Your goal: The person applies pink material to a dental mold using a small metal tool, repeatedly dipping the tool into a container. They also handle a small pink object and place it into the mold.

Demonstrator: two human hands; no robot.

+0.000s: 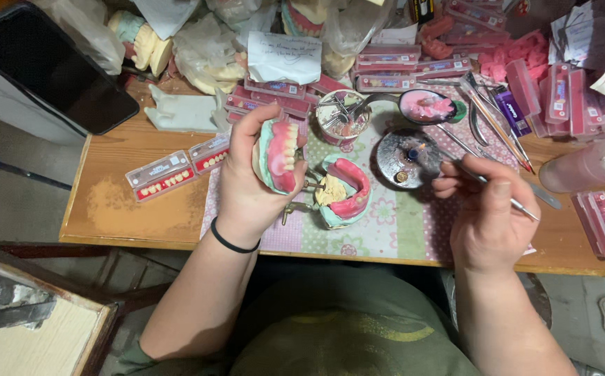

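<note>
My left hand [247, 181] grips a denture model [279, 154] with pink wax gums and white teeth on a pale green plaster base, held up above the table. A black band circles that wrist. My right hand [487, 209] pinches a thin metal wax tool [518, 202], its tip pointing right and its other end reaching toward a small round metal burner [401, 157]. Between the hands, a second pink and green denture model on a hinged metal frame [340, 193] rests on the patterned mat [400, 230].
Flat boxes of artificial teeth [160, 175] lie left on the wooden table [121, 202]; more pink boxes [393, 66] pile at the back. A round dish with pink wax [427, 106], metal instruments [497, 125], a clear bottle [587, 167], plaster casts [142, 42] and a dark phone [52, 69] surround the mat.
</note>
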